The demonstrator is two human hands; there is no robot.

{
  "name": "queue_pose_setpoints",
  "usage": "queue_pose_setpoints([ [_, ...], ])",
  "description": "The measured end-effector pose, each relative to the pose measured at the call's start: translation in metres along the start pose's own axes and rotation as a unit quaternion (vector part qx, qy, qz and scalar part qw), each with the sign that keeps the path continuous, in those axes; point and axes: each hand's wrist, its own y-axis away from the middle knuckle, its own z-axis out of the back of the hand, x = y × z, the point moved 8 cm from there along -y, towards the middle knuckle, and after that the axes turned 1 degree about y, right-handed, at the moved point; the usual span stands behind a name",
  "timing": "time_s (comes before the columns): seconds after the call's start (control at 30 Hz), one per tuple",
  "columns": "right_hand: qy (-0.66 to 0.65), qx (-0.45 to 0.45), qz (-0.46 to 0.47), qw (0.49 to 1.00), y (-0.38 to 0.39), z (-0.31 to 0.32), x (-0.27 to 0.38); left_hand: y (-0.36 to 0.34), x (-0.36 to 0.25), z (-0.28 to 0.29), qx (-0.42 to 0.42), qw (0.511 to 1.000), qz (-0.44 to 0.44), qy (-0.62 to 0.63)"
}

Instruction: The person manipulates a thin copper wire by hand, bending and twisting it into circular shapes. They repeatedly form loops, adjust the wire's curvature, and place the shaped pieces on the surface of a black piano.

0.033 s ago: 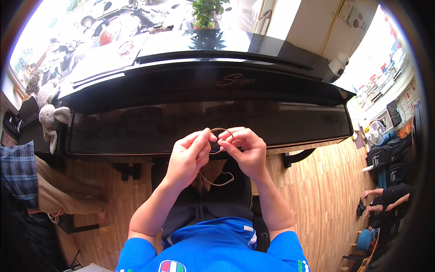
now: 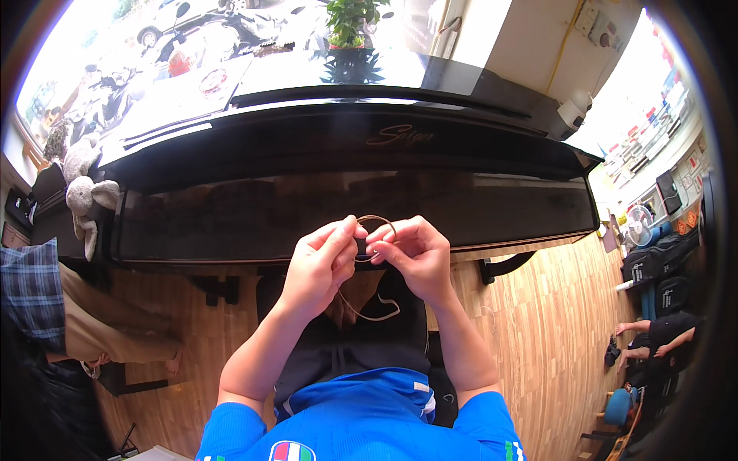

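Centre of the frame: the left hand (image 2: 319, 265) and right hand (image 2: 415, 257) meet, fingertips almost touching, in front of a closed black piano (image 2: 346, 192) that spans the upper half. Both hands are closed in a pinch on a thin brown cord (image 2: 369, 311). The left thumb and forefinger grip it at about the same height as the right thumb and forefinger. Above the pinch points the cord forms a small loop (image 2: 377, 220) arching between the two hands. Below them it hangs down and curls in a loose bend over the lap, against black shorts (image 2: 346, 353).

Lower centre: a blue shirt (image 2: 354, 419) and both bare forearms entering from the lower edge.

Upper centre: a potted plant (image 2: 350, 19) on the piano top. Upper left: a grey plush toy (image 2: 81, 188) at the piano's left end.

Left edge: another person, shown only as a plaid sleeve (image 2: 31, 292) and tan trousers (image 2: 108, 323). Right edge: a second person's bare legs (image 2: 653, 338) near dark bags (image 2: 661, 269).

Floor: light wood boards (image 2: 553, 330) on both sides of the lap.
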Motion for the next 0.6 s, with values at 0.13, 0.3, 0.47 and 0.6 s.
queue_pose_setpoints([
  [0.13,-0.046,0.048,-0.066,0.996,0.000,0.005,-0.014,-0.002,0.003,0.006,-0.019,0.999,0.033,0.028],
  [0.3,-0.025,0.020,-0.056,0.998,0.001,0.004,-0.015,-0.003,0.002,0.008,-0.018,0.999,-0.015,-0.023],
  [0.47,-0.095,0.090,-0.064,0.989,-0.004,0.006,-0.021,-0.004,-0.002,0.005,-0.006,0.998,-0.045,-0.053],
  [0.6,-0.094,0.074,-0.107,0.987,-0.008,0.010,-0.022,-0.003,-0.005,0.001,0.021,0.998,-0.034,-0.041],
])
